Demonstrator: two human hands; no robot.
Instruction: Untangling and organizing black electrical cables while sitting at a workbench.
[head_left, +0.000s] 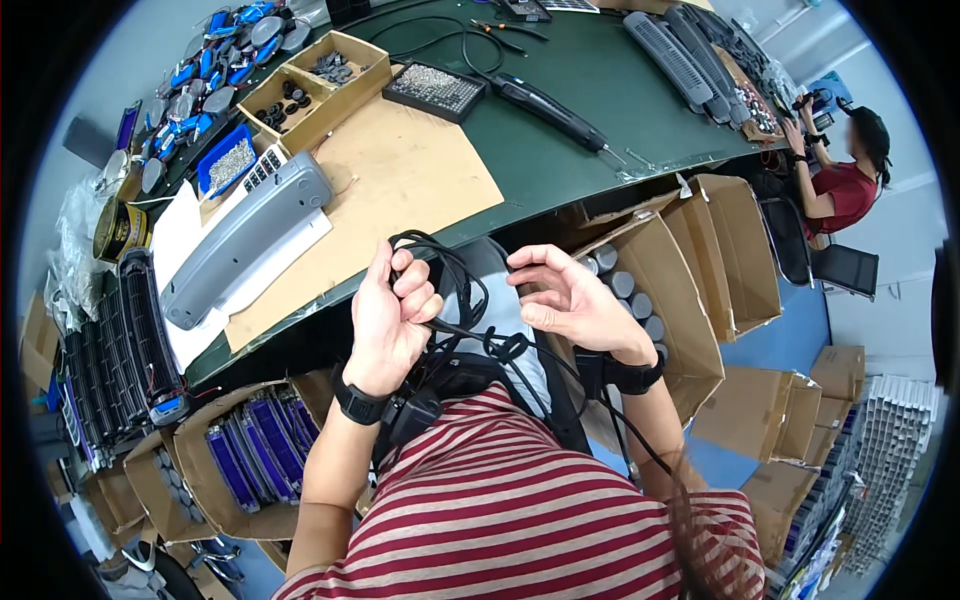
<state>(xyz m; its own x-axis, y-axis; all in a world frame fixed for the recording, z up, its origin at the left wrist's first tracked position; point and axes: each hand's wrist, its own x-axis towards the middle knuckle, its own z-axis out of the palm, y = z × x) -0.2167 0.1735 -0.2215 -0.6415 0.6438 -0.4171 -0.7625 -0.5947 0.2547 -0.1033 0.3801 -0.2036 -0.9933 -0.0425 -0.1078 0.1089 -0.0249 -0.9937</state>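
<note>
Black cable (412, 238) loops from the clamped left hand (396, 312), seemingly mid-gathering; the right hand (572, 302), fingers parted, probably needs to catch the slack

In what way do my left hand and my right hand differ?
The left hand is closed on black cable loops; the right hand is open, seemingly holding nothing. The left hand's fingers fold inward, while the right hand's curve loosely leftward. Both have dark wristbands.
</note>
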